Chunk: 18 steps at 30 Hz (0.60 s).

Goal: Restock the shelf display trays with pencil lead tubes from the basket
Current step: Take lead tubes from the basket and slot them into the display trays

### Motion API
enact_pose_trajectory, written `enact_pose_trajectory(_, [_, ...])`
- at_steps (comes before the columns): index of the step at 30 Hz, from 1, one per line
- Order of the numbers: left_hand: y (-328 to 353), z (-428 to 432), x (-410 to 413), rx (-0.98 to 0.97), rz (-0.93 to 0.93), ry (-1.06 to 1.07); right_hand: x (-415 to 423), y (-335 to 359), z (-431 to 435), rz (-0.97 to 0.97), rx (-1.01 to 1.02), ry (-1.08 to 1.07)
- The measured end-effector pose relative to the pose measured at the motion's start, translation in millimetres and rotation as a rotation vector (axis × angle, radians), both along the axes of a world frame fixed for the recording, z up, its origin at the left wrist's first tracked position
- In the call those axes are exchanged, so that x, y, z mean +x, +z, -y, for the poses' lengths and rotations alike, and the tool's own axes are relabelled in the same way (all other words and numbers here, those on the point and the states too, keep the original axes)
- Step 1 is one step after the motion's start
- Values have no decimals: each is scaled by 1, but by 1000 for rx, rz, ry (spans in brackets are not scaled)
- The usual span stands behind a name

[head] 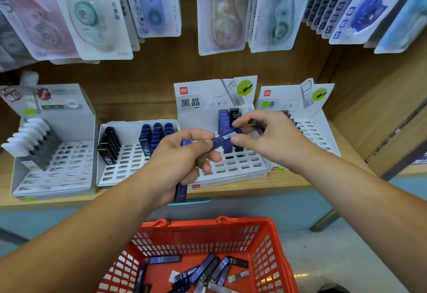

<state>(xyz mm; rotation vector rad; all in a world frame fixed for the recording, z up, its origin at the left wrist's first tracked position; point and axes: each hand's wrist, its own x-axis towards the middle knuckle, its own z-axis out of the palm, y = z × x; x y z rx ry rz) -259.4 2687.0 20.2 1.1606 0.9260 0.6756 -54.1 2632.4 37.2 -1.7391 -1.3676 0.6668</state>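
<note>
My left hand [182,160] grips a bunch of blue pencil lead tubes [180,192], one end sticking out below the fist. One blue tube [223,140] spans between both hands, pinched by my right hand [265,140], which also holds a black tube [255,123]. Both hands hover over the third display tray [233,165], where a few blue and black tubes [227,119] stand at the back. The red basket [275,253] below holds several loose blue, black and clear tubes [203,269].
Three more white slotted trays sit on the wooden shelf [288,180]: far left [57,170] with white-capped tubes, second [129,163] with black and blue tubes, right [316,130] with black tubes. Correction tape packs [92,15] hang above.
</note>
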Motion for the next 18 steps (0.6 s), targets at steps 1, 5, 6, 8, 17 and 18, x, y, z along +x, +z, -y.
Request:
enact_pose_trajectory(1, [2, 0, 1, -4, 14, 4, -1, 1, 2, 80, -18, 47])
enact_pose_trajectory(5, [10, -2, 2, -9, 72, -15, -6, 1, 3, 164, -66, 145])
enact_pose_trajectory(6, [11, -3, 2, 25, 64, -20, -5, 0, 4, 104, -88, 154])
enact_pose_trajectory(8, [9, -4, 1, 174, -29, -18, -6, 0, 8, -15, -167, 166])
enact_pose_trajectory(17, [-8, -18, 27, 705, -365, 20, 5, -6, 13, -518, -328, -97])
enact_pose_trajectory(18, [-12, -19, 30, 740, -377, 15, 6, -7, 15, -620, -341, -97])
